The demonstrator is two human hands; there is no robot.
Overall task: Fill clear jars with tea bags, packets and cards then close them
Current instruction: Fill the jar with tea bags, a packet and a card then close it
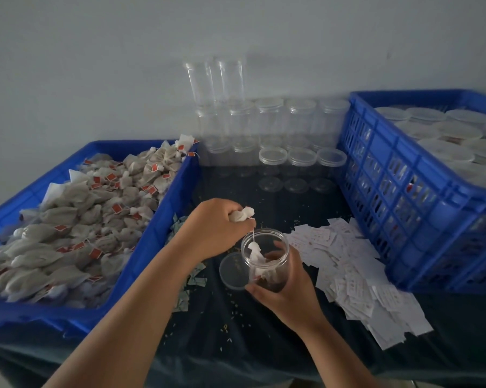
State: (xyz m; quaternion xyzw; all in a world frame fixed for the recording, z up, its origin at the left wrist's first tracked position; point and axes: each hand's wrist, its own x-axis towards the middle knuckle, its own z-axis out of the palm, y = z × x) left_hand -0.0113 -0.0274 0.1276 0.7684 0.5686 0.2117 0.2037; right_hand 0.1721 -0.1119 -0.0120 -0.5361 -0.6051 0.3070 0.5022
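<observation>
Two blue crates on the dark table [264,345], by my count. The left crate [152,236] is heaped with tea bags [82,225], too many to tally. The right crate [390,197] is packed with lidded jars [446,135]. One spread of white cards [348,270] lies beside it. The right hand [289,295] is wrapped round one open jar [275,247], tilted. One lid [230,273] lies flat just beside. The left hand [214,228], over the jar's mouth, is curled on a white tea-bag bunch [243,214].

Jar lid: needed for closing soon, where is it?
Head view: the lid lies on the table just left of the jar held by the right hand.
</observation>
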